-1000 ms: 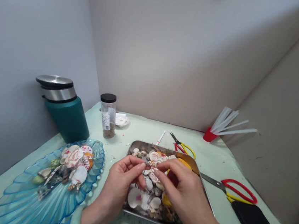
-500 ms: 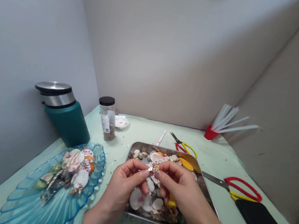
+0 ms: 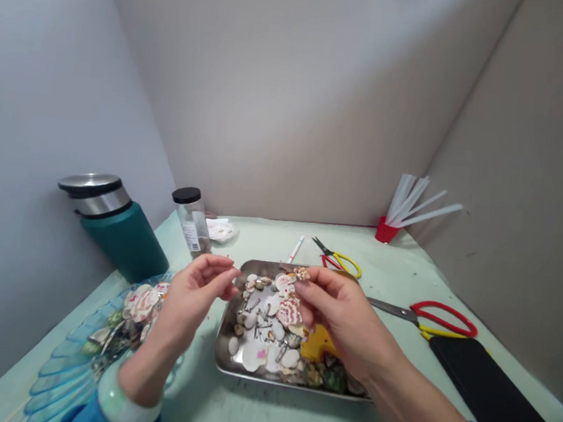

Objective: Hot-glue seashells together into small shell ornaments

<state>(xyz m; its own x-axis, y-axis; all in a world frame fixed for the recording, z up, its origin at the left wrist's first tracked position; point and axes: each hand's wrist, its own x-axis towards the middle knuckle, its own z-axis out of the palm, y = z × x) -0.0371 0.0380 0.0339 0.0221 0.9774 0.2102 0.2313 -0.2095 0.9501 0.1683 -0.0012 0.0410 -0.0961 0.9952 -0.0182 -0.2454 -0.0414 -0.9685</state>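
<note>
My right hand (image 3: 344,311) pinches a small brown-and-white speckled seashell (image 3: 301,273) between thumb and fingertips, above the far part of a metal tray (image 3: 284,381). To the left, my left hand (image 3: 186,298) hovers beside the tray's left rim, its thumb and fingers bent together; what they hold, if anything, is too small to make out. Loose shells fill the tray, among them a red-and-white striped scallop shell (image 3: 290,311) and a white scallop shell (image 3: 253,356). Small metal bits lie between them. My right hand partly hides a yellow piece (image 3: 318,342).
A blue shell-shaped dish (image 3: 60,376) with more shells stands at left, partly behind my left arm. Behind are a teal bottle (image 3: 123,234), a black-lidded jar (image 3: 191,222) and a marker (image 3: 296,248). At right are small scissors (image 3: 339,261), large scissors (image 3: 418,316), a black object (image 3: 487,400) and a red cup of white sticks (image 3: 387,231).
My hands have parted: the left moved left and up, away from the tray's middle, while the right kept the speckled shell and rose slightly. The view has shifted a little.
</note>
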